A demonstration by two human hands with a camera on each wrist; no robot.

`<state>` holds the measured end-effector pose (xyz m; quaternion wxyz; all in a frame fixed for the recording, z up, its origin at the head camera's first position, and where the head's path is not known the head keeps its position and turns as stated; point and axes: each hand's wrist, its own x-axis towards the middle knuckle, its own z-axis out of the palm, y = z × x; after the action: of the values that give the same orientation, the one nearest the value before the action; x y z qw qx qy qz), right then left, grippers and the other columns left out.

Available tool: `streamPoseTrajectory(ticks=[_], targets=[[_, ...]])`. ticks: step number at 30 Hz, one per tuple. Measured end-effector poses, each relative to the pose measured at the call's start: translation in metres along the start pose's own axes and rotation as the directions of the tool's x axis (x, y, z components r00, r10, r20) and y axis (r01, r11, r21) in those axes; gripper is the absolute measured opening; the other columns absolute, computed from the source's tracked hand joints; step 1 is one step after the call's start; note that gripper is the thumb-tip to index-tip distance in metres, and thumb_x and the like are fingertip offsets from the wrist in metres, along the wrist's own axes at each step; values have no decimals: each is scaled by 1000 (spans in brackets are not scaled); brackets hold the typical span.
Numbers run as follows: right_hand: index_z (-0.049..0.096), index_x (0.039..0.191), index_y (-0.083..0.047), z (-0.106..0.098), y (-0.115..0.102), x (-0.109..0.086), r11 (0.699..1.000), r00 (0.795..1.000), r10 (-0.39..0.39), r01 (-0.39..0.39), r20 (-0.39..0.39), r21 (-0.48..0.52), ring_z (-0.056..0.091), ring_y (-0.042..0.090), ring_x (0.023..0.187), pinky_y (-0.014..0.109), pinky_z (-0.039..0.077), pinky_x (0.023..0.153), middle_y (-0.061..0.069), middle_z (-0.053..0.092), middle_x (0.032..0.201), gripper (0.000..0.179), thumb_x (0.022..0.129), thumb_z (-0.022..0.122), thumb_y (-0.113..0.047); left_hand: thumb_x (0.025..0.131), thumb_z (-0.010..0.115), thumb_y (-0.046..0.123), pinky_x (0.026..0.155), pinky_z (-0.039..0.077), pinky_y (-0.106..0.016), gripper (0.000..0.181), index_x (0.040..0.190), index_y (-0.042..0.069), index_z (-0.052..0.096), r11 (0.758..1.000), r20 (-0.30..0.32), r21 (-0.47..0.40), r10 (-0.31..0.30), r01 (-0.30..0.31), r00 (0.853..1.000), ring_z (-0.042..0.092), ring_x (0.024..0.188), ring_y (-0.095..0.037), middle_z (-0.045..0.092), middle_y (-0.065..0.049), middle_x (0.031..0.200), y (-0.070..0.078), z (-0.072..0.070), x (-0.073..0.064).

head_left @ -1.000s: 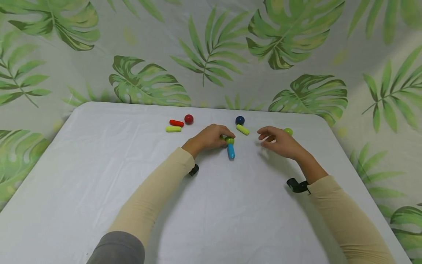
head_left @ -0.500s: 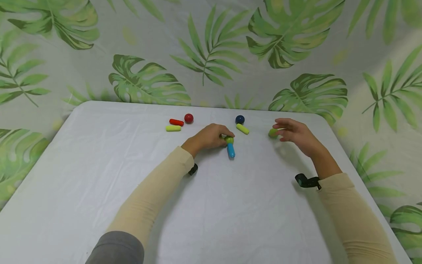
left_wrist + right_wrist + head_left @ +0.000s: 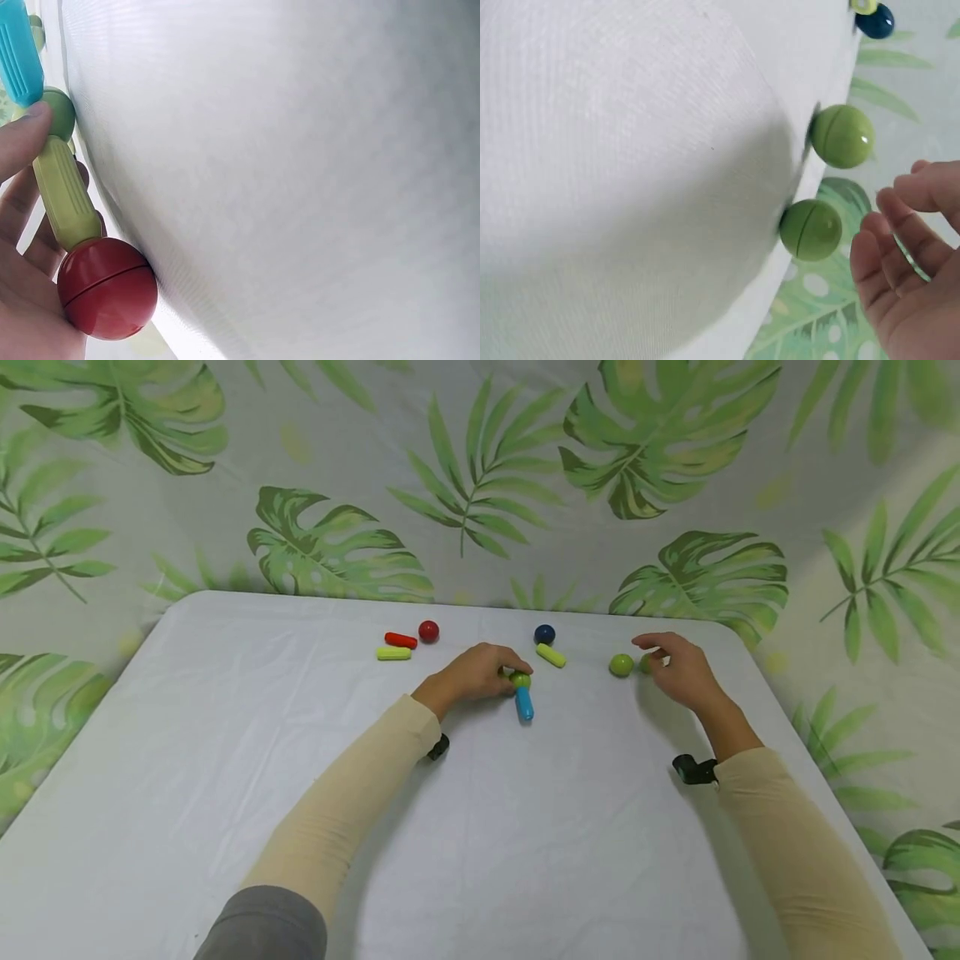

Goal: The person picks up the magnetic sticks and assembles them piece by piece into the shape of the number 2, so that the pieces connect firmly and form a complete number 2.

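Pieces lie loose at the left of the table (image 3: pixel 315 827): a red stick (image 3: pixel 401 641), a lime stick (image 3: pixel 393 653) and a red ball (image 3: pixel 429 632), all unmoved. Next, the left hand (image 3: pixel 476 672) keeps its pinch on a joined chain: blue stick (image 3: pixel 524 703), held green ball (image 3: pixel 521 680), then, in the left wrist view, a yellow-green stick (image 3: pixel 66 195) and a bigger-looking red ball (image 3: pixel 107 289). Rightward come a dark blue ball (image 3: pixel 544 633) with a short lime stick (image 3: pixel 551 655) just beside it, then a loose green ball (image 3: pixel 621 665), no longer overlapped by fingers. Just beyond is another green ball (image 3: pixel 810 230), near which the right hand (image 3: pixel 678 670) hovers, fingers relaxed and holding nothing. The chain has gained no piece; the work looks to be at reaching, not joining.
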<state>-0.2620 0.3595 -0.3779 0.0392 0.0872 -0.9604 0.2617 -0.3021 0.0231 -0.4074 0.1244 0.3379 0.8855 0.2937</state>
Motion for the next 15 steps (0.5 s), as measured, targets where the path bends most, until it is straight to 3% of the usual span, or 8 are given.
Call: streamPoseTrajectory(ticks=[7,15], targets=[[61,129,3,14,-3,10,980,989,-124,134,81,-147,57,45,107,58,47,91,30,57,130,40,89,57,6,91,70,14,114,43,-35,38,129,20,68,1000,-1,-11,-5,5,1000,56,122,-17,66,0,132,0,0,-1],[60,131,-1,27,-9,14,945,975,-85,144,204,-294,51,49,123,62,41,106,28,56,133,40,92,56,5,92,70,14,114,43,-34,38,129,20,68,1000,-4,-3,-12,12,1000,56,123,-17,66,1,132,2,0,-1]])
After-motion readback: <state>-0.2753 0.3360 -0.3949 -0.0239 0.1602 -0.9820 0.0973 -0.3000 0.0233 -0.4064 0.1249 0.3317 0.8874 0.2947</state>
